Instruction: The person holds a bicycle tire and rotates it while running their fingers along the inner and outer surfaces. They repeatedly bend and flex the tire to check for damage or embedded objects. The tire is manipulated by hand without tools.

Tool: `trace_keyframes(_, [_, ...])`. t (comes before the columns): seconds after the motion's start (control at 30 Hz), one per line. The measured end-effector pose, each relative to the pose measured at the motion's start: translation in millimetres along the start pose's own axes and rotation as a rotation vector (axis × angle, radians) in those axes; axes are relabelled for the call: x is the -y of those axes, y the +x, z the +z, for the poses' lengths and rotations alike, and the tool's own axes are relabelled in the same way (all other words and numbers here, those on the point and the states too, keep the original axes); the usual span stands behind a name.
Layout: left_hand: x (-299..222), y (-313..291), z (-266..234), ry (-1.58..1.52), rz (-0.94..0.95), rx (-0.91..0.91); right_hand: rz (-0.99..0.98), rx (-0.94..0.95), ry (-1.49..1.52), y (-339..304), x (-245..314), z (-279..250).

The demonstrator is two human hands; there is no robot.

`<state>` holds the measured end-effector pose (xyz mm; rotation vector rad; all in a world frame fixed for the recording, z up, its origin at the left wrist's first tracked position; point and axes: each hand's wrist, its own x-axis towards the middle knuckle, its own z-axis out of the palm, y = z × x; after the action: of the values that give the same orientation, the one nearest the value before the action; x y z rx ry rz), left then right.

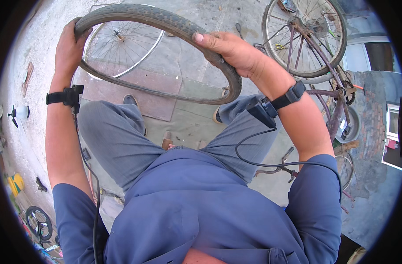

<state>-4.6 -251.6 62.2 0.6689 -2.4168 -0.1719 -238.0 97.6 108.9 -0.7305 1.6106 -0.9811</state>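
Observation:
Between my two hands I hold up a worn bicycle tyre (135, 14), tilted, its knobbly tread facing up along the far side. My left hand (73, 46) is closed round the tyre's left end, with its fingers partly hidden behind the rubber. At the upper right of the tyre, my right hand (229, 50) grips it with the thumb laid on the tread and the fingers underneath out of sight. Seen through and beyond the tyre, a bare spoked wheel rim (121, 39) lies on the ground.
A rusty bicycle frame (337, 105) with a tyred wheel (304, 37) stands to the right. A metal basin (348, 127) is beside it. Under my legs lies a reddish board (152, 88). A white pump-like bottle (20, 112) and a yellow object (16, 184) are at the left.

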Motion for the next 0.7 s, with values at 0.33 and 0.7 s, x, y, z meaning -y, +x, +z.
trace_keyframes(0.33, [-73, -72, 20, -0.201, -0.192, -0.122, 0.012, -0.152, -0.008, -22, 49, 40])
trace_keyframes(0.7, [-268, -128, 12, -1.29, -0.224, 0.784, -0.042, -0.436, 0.24, -44, 56, 40])
